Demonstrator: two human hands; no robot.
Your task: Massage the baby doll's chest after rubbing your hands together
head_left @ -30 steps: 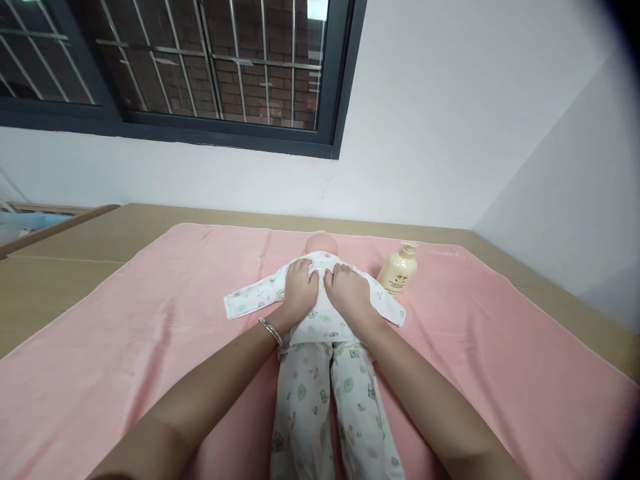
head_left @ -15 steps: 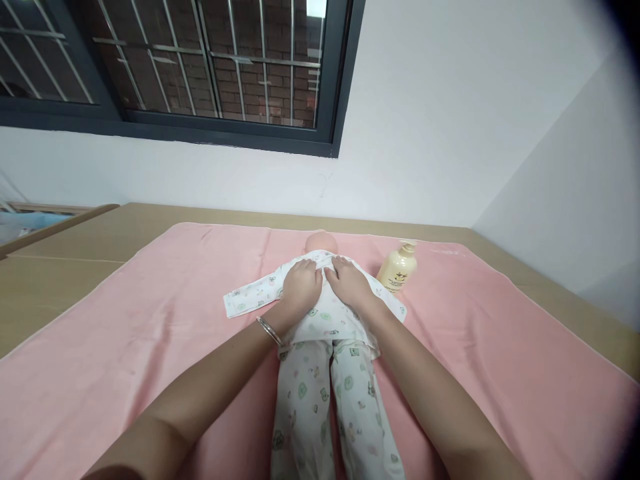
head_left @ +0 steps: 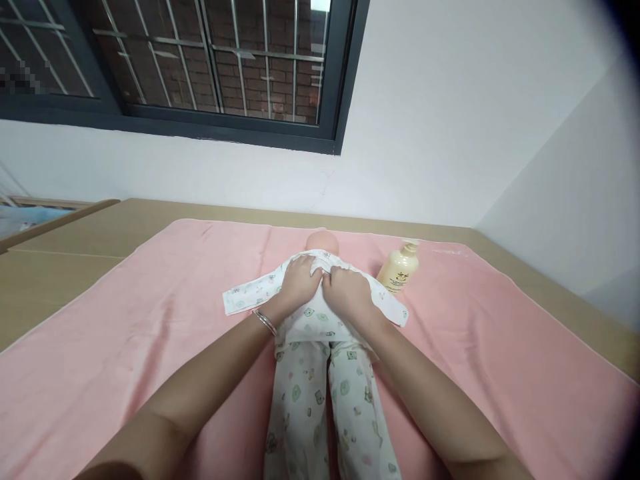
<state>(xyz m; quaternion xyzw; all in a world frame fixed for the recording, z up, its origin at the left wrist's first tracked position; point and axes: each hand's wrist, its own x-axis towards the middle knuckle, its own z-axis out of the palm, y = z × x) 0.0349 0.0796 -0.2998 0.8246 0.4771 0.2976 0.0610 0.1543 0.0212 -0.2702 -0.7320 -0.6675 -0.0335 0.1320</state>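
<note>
Right hand [head_left: 349, 292] now curls in beside left hand [head_left: 299, 281], keeping work on the printed baby top [head_left: 313, 325] — cannot tell if either pinches it.

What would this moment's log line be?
left hand: on printed top; right hand: on printed top; pump bottle: on pink sheet, beside sleeve

A hand could pass over the pink sheet [head_left: 95, 367] at the frame's left and right. Right of centre, the shirt sleeve [head_left: 393, 308] and pump bottle [head_left: 400, 265] stand in the way; the wall [head_left: 430, 133] bars the top.
</note>
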